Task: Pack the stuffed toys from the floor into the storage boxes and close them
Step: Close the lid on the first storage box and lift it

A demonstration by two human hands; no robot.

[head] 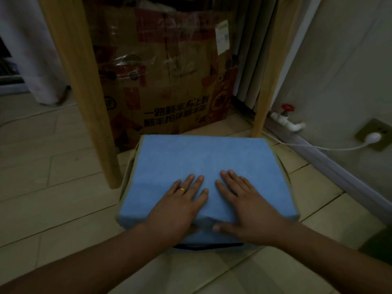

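the box (203, 166) is set on the floor (53, 166) beside a table leg (84, 102). its lid is pressed by the left hand (180, 204) and right hand (244, 206), both flat and open. uneven pressure could leave the near edge unseated.

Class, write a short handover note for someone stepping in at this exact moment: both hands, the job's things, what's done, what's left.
Left hand: flat, palm down on the blue lid, holding nothing.
Right hand: flat on the same lid beside it, thumb over the front edge.
Storage box: on the floor tiles in front of the cardboard carton, lid down.
No stuffed toys visible.
Left: check the lid is seated; other boxes not in view.
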